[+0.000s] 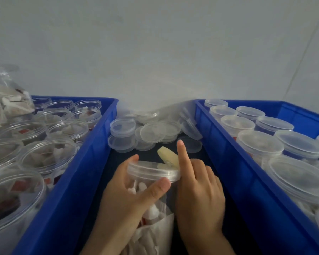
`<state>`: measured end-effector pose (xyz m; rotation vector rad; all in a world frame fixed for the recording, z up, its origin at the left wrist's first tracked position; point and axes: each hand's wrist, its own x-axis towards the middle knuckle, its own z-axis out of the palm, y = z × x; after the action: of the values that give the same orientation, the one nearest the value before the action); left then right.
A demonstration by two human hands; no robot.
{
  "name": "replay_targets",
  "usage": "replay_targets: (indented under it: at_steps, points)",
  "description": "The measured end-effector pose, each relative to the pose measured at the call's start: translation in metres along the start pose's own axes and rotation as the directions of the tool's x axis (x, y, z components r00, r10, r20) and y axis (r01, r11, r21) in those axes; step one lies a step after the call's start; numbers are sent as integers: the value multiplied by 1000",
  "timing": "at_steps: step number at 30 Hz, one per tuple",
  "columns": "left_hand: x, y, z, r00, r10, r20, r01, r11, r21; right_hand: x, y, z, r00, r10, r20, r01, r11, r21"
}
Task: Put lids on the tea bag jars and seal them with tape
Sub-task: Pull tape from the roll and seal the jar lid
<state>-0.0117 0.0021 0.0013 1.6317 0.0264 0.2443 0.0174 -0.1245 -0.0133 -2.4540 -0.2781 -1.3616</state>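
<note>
Plastic jar (151, 190): clear, full of tea bags, tilted, gripped in the left hand (125, 197) between the two crates; thumb lies across its shoulder, fingers curl round the far side.
Lid (154, 171): sits on the jar mouth, just above the left thumb; whether it is fully seated I cannot tell.
Right hand (197, 186): beside the jar, index finger raised straight, other fingers curled against the lid's edge; it seems to pinch a strip there, though the grip is hidden.
Tape (168, 156): pale yellowish piece standing up just beyond the lid, left of the raised index finger; its lower end seems to meet the lid rim.
Left crate (92, 150): open jars of tea bags, well left of the left fingers.
Right crate (226, 155): lidded jars, right of the right fingers.
Loose lids (151, 132): heaped on the dark worktop (147, 153) beyond both hands.
Risk, seal: if the lid is cocked, tape would likely fix it crooked and leave a gap.
Risk, tape: the free end could fold on itself or stick to the fingers.
Risk, grip: the tilted jar may slip or twist while the right hand presses, wrinkling the strip.
</note>
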Motion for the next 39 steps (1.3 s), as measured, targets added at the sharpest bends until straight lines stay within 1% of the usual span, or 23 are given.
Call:
replay_targets:
  at_steps: [2, 3, 4, 5, 6, 7, 8, 10, 11, 13, 15, 16, 18, 20, 22, 24, 27, 31, 33, 34, 36, 38, 39]
  points:
    - [4, -3, -3, 999, -26, -36, 24, 999, -39, 3, -3, -5, 989, -22, 145, 12, 998, 68]
    - [7, -5, -5, 996, -59, -62, 54, 996, -76, 5, -1, -7, 965, -16, 262, -25, 988, 154]
    - [11, -8, -9, 991, -110, -71, 101, 987, -126, 10, 3, -8, 912, 4, 410, -130, 951, 280]
    - [13, -10, -13, 983, -170, -68, 155, 972, -179, 12, 8, -8, 828, 36, 560, -302, 870, 390]
    - [16, -12, -17, 974, -219, -55, 203, 955, -217, 14, 14, -8, 744, 51, 667, -446, 781, 437]
    - [17, -13, -20, 967, -251, -46, 233, 943, -239, 14, 18, -6, 691, 41, 721, -514, 729, 451]
    - [18, -14, -22, 964, -262, -42, 245, 939, -239, 14, 21, -5, 665, 33, 746, -546, 703, 456]
    - [20, -16, -24, 967, -246, -65, 228, 951, -210, 13, 23, -2, 658, 35, 752, -581, 659, 478]
    - [19, -15, -23, 971, -221, -89, 201, 960, -196, 13, 23, -3, 680, 64, 730, -586, 645, 490]
    - [18, -11, -22, 979, -128, -157, 108, 986, -130, 15, 26, -9, 765, 138, 629, -543, 662, 516]
    - [17, -6, -20, 977, -11, -214, 5, 1000, -26, 17, 28, -19, 857, 159, 489, -444, 709, 548]
    - [18, -5, -20, 971, 27, -237, -30, 1000, -6, 17, 29, -25, 899, 146, 413, -381, 728, 570]
    - [18, -5, -20, 954, 53, -295, -62, 998, -21, 18, 29, -33, 965, 90, 247, -219, 796, 565]
    - [18, -7, -22, 940, 69, -333, -84, 996, -31, 19, 26, -39, 992, 33, 119, -89, 862, 500]
    - [17, -9, -24, 934, 103, -342, -119, 993, -25, 19, 24, -40, 996, 32, 77, -62, 901, 429]
    - [16, -9, -25, 935, 143, -326, -150, 989, 6, 20, 22, -36, 994, 51, 92, -82, 927, 366]
    - [17, -9, -24, 949, 149, -277, -153, 988, 8, 20, 22, -26, 987, 70, 147, -115, 939, 324]
    - [15, -8, -25, 979, 124, -163, -144, 983, -112, 17, 26, -17, 978, 81, 194, -140, 940, 311]
    - [13, -6, -25, 988, 124, -91, -135, 983, -128, 16, 29, -15, 967, 100, 236, -176, 928, 328]
    - [13, -5, -25, 990, 129, -60, -135, 983, -123, 16, 31, -14, 951, 125, 282, -220, 915, 338]
    - [12, -4, -25, 992, 128, -20, -129, 984, -122, 15, 37, -12, 897, 142, 419, -298, 893, 336]
    - [12, -4, -25, 993, 116, 12, -113, 984, -137, 16, 41, -11, 855, 135, 501, -320, 897, 305]
    - [12, -4, -25, 993, 114, 24, -109, 983, -145, 17, 42, -11, 846, 130, 518, -318, 901, 294]
